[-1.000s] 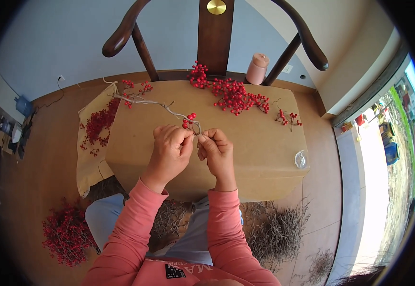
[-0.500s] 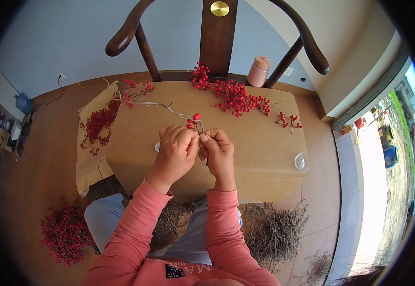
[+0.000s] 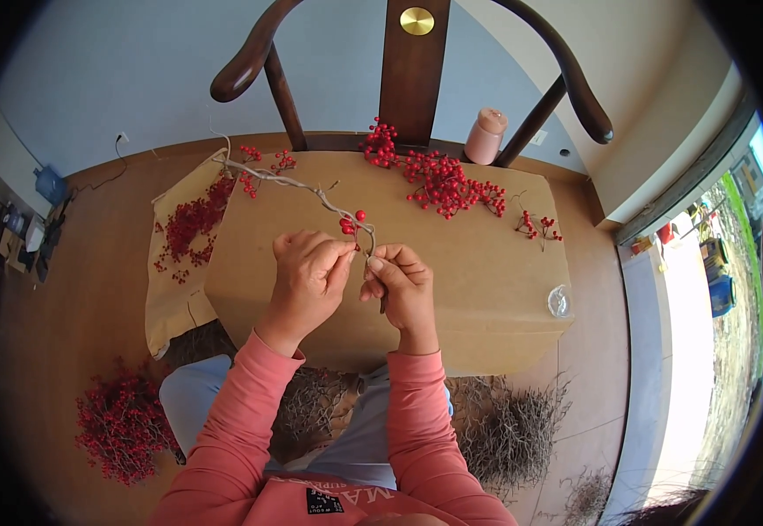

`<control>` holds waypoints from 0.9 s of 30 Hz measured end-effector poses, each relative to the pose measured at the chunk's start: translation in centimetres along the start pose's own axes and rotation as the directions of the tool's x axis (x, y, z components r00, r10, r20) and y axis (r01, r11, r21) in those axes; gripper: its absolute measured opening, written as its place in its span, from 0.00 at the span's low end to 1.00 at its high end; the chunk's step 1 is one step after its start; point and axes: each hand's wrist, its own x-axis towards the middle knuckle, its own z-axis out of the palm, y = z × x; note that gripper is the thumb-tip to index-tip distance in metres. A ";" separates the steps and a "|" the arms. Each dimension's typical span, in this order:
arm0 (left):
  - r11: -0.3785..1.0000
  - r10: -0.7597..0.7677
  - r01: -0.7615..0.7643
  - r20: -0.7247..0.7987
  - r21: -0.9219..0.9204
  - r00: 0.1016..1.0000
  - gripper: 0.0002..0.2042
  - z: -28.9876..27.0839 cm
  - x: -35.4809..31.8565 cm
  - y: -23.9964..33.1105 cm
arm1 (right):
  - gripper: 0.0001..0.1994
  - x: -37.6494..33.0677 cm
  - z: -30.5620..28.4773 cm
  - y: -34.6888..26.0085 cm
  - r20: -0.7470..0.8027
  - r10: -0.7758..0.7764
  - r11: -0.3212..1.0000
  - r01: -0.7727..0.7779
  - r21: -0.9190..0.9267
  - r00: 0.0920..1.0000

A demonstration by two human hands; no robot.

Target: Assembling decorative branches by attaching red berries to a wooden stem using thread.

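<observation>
Berry twig [image 3: 315,191], thin, pale and bent, is pinched at its near end between both hands over the middle of a brown paper-covered table [image 3: 478,289]. The left hand [image 3: 308,282] curls its fingers [image 3: 339,260] together, thumb against forefinger, gripping the stem just below a small cluster of red berries [image 3: 352,221]. The right hand [image 3: 401,287] meets it fingertip to fingertip, thumb and forefinger pressed on the same stem, with what may be a dark stalk hanging under the palm; that part is too small to tell. Judging from the grip, the hands are working at the berries on the twig's tip, and any next move would call for a steady hold with one hand while the other works delicately, since the stem looks brittle. Beyond the fingers the twig runs away to the far left, carrying more red berries at its end. Farther out, past the fingertips, a loose heap of berry sprigs [image 3: 438,175] lies by the table's far edge, with a few small sprigs [image 3: 539,228] to the right. A pink candle [image 3: 485,136] and a dark wooden chair [image 3: 412,70] stand behind. Left of the hands, a paper bag [image 3: 171,298] holds scattered berries. Near the right table corner sits a small clear lid [image 3: 558,301]. On the floor are a red berry bunch [image 3: 123,421] and stripped dry twigs [image 3: 508,430]. Nothing blocks the hands.
</observation>
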 end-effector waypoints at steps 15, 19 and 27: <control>0.991 -0.060 0.060 -0.001 -0.117 0.998 0.06 -0.4 -0.4 0.3 | 0.07 0.1 0.2 0.1 0.014 -0.024 0.999 0.023 0.039 1.000; 0.997 -0.029 0.030 0.020 -0.076 0.999 0.07 -0.3 -0.6 0.2 | 0.08 0.0 0.1 0.3 0.018 -0.042 0.998 0.041 0.037 0.999; 0.987 -0.102 0.105 0.034 -0.124 0.994 0.08 -0.3 -0.9 0.0 | 0.08 -0.1 0.0 -0.1 0.031 -0.055 0.998 0.055 -0.020 0.998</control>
